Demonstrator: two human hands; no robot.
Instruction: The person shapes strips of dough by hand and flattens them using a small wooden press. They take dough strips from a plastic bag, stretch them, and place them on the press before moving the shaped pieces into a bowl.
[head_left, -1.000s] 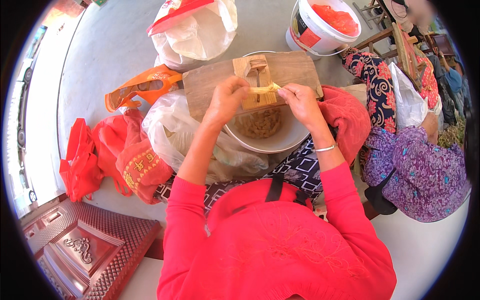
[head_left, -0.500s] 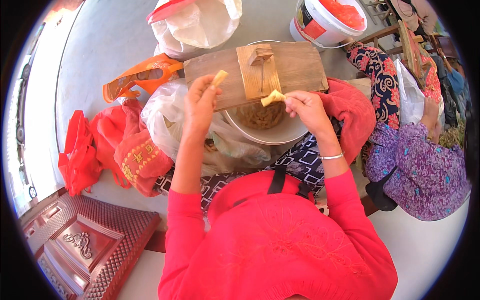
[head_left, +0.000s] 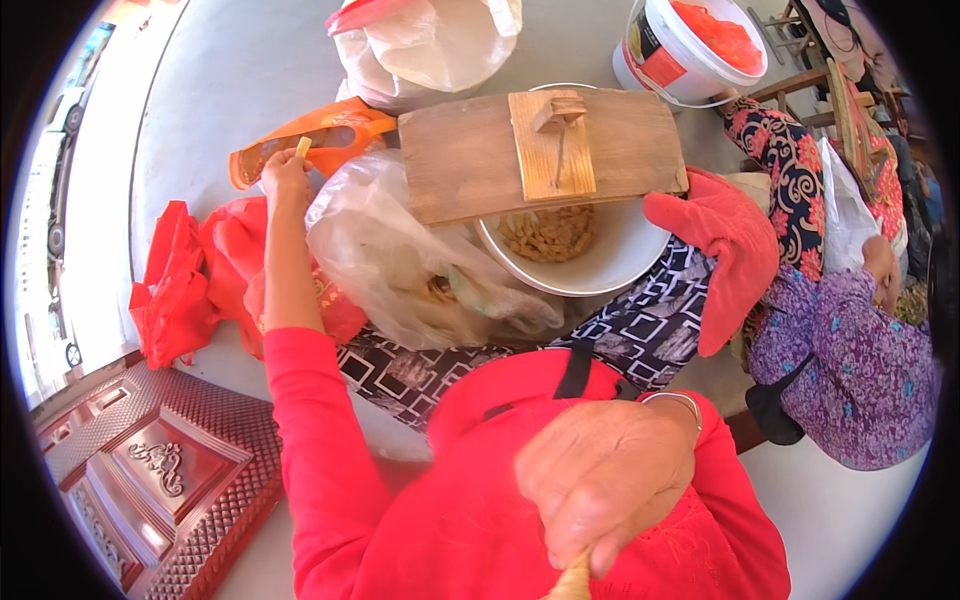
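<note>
My left hand (head_left: 286, 176) is stretched far to the left, its fingers closed on a short pale-yellow stick-like piece (head_left: 303, 147) over an orange bag (head_left: 260, 158). Close in front of my chest, my right hand (head_left: 610, 470) is closed on a tapering pale-yellow piece (head_left: 571, 581), whose lower end leaves the picture. A wooden board (head_left: 450, 165) lies across a white basin (head_left: 645, 235). Fixed on the board is a lighter wood plate (head_left: 545, 150) with a small block and a thin metal spike. Several yellowish-brown pieces (head_left: 548, 232) lie in the basin.
A translucent plastic bag (head_left: 375, 215) rests by my lap, with red bags (head_left: 175, 290) to its left. A red cloth (head_left: 725, 235) hangs right of the basin. Behind stand a white sack (head_left: 430, 50) and a white bucket (head_left: 690, 55). A person in purple (head_left: 850, 350) sits at right.
My left hand has moved left from the board to the orange bag, with its piece. My right hand has come back from above the basin toward my chest, still holding its piece.
</note>
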